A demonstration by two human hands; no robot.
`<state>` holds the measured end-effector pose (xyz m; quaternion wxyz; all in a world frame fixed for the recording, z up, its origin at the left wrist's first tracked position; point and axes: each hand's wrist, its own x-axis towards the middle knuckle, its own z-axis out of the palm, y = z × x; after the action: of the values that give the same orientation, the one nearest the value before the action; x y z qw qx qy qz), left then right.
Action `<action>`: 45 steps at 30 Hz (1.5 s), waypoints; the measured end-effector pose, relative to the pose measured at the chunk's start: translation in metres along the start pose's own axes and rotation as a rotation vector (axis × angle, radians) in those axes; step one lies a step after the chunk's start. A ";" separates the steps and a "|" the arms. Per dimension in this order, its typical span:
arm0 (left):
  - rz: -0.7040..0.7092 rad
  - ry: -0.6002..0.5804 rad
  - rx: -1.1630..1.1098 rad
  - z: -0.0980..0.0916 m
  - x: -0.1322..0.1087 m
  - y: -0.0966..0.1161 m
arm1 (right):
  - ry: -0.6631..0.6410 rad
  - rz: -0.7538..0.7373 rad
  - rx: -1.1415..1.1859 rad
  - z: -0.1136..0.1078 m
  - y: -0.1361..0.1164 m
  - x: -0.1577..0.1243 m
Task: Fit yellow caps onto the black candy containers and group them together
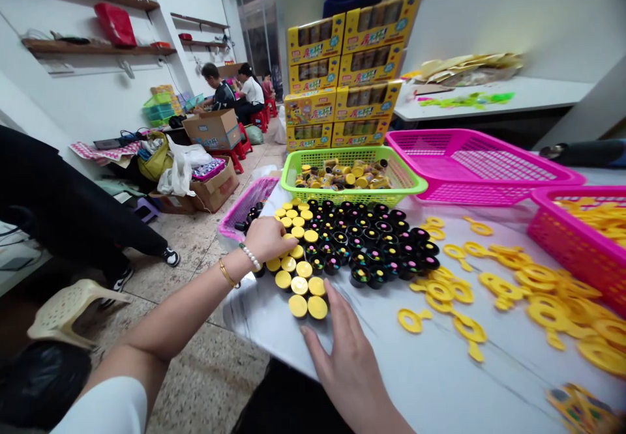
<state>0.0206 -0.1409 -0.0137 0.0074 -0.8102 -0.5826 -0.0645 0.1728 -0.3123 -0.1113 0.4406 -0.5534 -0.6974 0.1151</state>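
Rows of small round yellow caps (pixel 299 285) sit on the table, beside many small black cups (pixel 372 235) with coloured dots inside. My left hand (pixel 268 241), wearing a bead bracelet and a gold bangle, reaches over the far-left caps. Its fingers are curled down and pressed together among them; what they hold, if anything, is hidden. My right hand (pixel 349 356) is at the near end of the capped group, thumb and fingers apart. Its index finger lies beside the nearest right cap, and nothing shows in its grasp.
Yellow ring-shaped plastic pieces (pixel 542 310) lie scattered on the right. Behind the cups stands a green basket (pixel 352 194) of small yellow-capped tubes. Pink baskets (pixel 482 160) stand further right, stacked yellow boxes (pixel 342 82) behind. A person's legs (pixel 73 206) are at the left.
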 end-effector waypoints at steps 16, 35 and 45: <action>0.346 0.019 0.015 0.001 0.014 0.001 | -0.010 -0.016 -0.018 -0.002 -0.002 0.000; 0.444 -0.012 -0.047 -0.010 0.021 0.014 | -0.021 0.009 0.000 -0.005 -0.007 0.002; 0.630 -0.064 -0.074 -0.002 0.036 0.002 | -0.040 0.022 0.004 -0.006 -0.007 0.002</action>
<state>0.0334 -0.1081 -0.0078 -0.0208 -0.9521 -0.3002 -0.0548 0.1726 -0.3152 -0.1018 0.4262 -0.5577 -0.6998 0.1323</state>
